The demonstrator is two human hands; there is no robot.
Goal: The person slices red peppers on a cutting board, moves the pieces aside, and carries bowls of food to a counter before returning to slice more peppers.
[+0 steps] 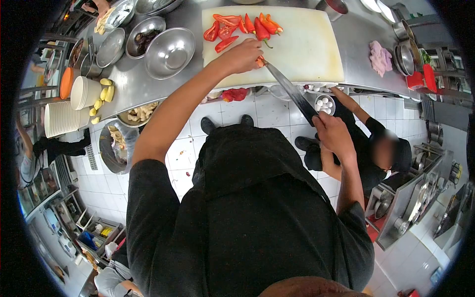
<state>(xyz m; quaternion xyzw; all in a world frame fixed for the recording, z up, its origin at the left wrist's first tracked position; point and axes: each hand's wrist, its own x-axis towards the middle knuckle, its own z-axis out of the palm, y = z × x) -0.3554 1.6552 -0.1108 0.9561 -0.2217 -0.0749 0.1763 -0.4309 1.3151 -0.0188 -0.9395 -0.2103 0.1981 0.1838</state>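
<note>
Along the top, a long grey stainless-steel desk [356,44], with a flat white rectangular cutting board [302,54] upon it. Left of the board, a round shiny steel bowl [169,52]. Slanting over the board's near edge, a long dark-streaked steel knife [292,91], tip at the left hand [243,55], other end in the right hand [334,132], fingers clamped around it. Across the board's far half, glossy red peppers [261,30], some cut open. Smallest, a red pepper piece [261,61] at the knife's tip, left fingers closed on it.

Smooth metal knife [292,91], v. glossy peppers [261,30] – matt plastic cutting bd [307,49]
</note>
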